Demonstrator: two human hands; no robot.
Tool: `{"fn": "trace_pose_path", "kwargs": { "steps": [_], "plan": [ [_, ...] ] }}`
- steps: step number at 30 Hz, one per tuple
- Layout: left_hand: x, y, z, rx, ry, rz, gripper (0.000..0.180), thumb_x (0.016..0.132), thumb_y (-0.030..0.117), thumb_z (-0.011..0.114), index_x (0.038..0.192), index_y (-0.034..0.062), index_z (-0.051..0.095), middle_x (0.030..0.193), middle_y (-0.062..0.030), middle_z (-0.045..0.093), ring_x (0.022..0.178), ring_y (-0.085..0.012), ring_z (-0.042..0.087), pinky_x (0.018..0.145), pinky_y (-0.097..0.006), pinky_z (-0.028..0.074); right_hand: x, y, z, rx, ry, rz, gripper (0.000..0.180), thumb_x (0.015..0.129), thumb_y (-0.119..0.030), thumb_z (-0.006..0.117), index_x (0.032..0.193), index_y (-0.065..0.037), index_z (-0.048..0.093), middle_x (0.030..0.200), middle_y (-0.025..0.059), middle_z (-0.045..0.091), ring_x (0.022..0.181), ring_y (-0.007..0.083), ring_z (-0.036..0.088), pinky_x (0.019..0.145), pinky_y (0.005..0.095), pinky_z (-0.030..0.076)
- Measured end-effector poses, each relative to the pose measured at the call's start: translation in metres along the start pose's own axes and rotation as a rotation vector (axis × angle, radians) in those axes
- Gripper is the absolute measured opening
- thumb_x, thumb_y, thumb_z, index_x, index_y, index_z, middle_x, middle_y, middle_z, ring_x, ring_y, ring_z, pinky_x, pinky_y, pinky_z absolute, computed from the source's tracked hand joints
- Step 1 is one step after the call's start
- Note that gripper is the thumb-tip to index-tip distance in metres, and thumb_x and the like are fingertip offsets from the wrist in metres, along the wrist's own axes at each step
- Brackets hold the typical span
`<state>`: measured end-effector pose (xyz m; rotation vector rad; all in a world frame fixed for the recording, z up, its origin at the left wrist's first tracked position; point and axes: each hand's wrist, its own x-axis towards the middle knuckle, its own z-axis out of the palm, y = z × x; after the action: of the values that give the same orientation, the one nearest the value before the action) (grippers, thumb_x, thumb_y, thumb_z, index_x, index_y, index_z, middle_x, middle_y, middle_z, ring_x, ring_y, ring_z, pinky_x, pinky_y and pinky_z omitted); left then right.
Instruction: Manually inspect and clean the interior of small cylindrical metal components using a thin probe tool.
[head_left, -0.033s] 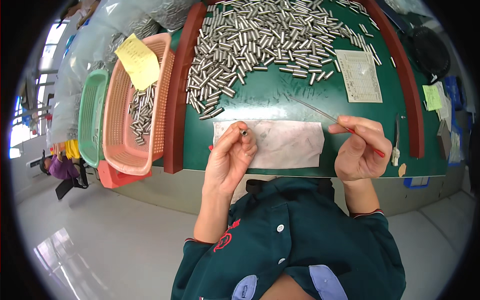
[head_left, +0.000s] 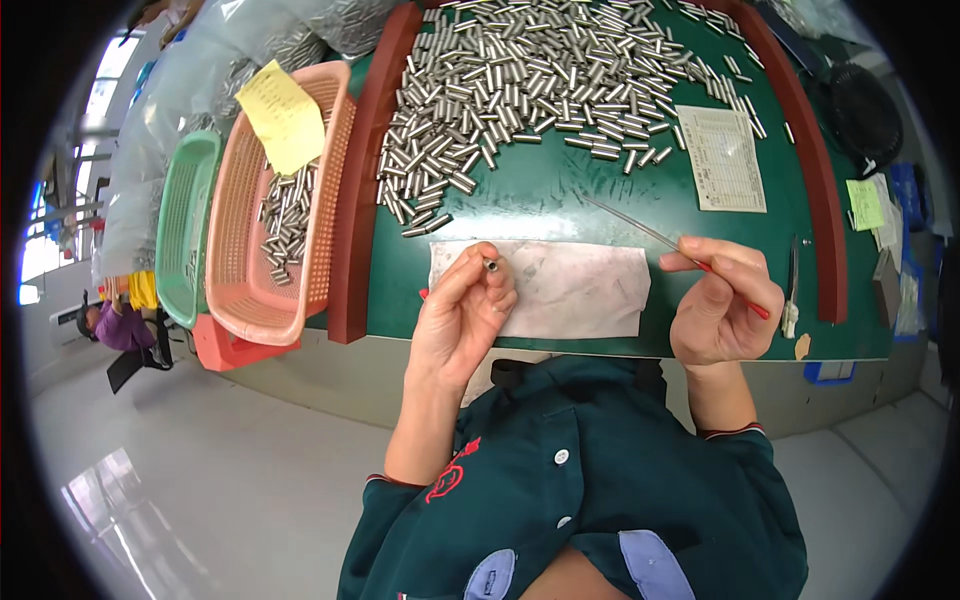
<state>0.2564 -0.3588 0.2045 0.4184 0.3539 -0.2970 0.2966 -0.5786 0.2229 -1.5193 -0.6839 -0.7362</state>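
Between the thumb and fingers of my left hand (head_left: 462, 318) is a small metal tube (head_left: 491, 265), its open end showing a dark hole. That hand is over the left part of a stained pale cloth (head_left: 580, 290) on the green table. My closed right hand (head_left: 728, 305), right of the cloth, grips a thin metal rod tool with a red handle (head_left: 755, 310). Its slim shaft (head_left: 632, 222) points up and left, its tip apart from the tube. A small red tip (head_left: 424, 294) shows beside my left hand; what it belongs to is hidden.
Many loose metal tubes (head_left: 530, 80) cover the far table between red-brown rails (head_left: 355, 220). A printed card (head_left: 722, 160) lies right. At left stand a pink basket (head_left: 225, 260) with tubes and a yellow note (head_left: 283, 118), and a green basket (head_left: 180, 240). A person (head_left: 125, 330) sits farther left.
The whole view has shifted very slightly. Both hands keep the same hold, the tube in the left and the rod tool in the right.
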Motion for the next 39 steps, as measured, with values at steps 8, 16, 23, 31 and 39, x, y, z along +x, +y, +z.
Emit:
{"fn": "trace_pose_path", "kwargs": {
  "steps": [8,16,23,31,39],
  "plan": [
    [-0.001,0.003,-0.008,-0.058,-0.052,-0.061,0.01,0.088,0.011,0.047,0.091,0.0023,0.051,0.075,-0.0034,0.045,0.066,-0.0111,0.041,0.059,-0.022,0.036,-0.003,-0.002,0.01,0.067,-0.142,-0.021,0.011,0.087,-0.005,0.05,0.094,0.002,0.046,0.079,0.0205,0.061,0.066,0.0271,0.064,0.058,0.0335,0.053],
    [-0.004,0.003,-0.004,-0.07,-0.045,-0.049,0.01,0.086,0.009,0.047,0.091,0.0005,0.049,0.073,-0.0035,0.04,0.065,-0.0111,0.036,0.057,-0.022,0.034,-0.003,-0.002,0.014,0.059,-0.298,-0.072,0.018,0.09,-0.014,0.047,0.099,0.001,0.042,0.078,0.0214,0.061,0.065,0.0281,0.062,0.058,0.0361,0.052],
    [-0.005,0.003,-0.004,-0.064,-0.031,-0.058,0.011,0.086,0.009,0.048,0.094,0.0009,0.048,0.074,-0.0036,0.041,0.065,-0.0109,0.037,0.057,-0.022,0.035,-0.003,-0.002,0.015,0.034,-0.281,-0.068,0.015,0.09,-0.011,0.047,0.098,0.002,0.044,0.077,0.0211,0.061,0.064,0.0275,0.062,0.057,0.0355,0.052],
    [-0.005,0.003,-0.007,-0.074,-0.058,-0.065,0.012,0.086,0.009,0.049,0.094,0.0005,0.048,0.074,-0.0036,0.041,0.065,-0.0109,0.037,0.058,-0.022,0.034,-0.004,-0.003,0.017,0.14,-0.279,-0.041,0.014,0.09,-0.011,0.047,0.097,0.0,0.043,0.078,0.0213,0.061,0.065,0.0284,0.063,0.058,0.0362,0.053],
    [-0.005,0.002,-0.008,-0.019,-0.079,-0.056,0.014,0.088,0.014,0.049,0.095,0.0017,0.049,0.075,-0.0021,0.046,0.066,-0.0102,0.041,0.061,-0.022,0.036,0.005,-0.009,0.023,0.183,-0.391,-0.045,0.012,0.089,-0.01,0.047,0.096,-0.002,0.042,0.079,0.0203,0.062,0.066,0.0298,0.064,0.058,0.0367,0.054]
  ]
}}
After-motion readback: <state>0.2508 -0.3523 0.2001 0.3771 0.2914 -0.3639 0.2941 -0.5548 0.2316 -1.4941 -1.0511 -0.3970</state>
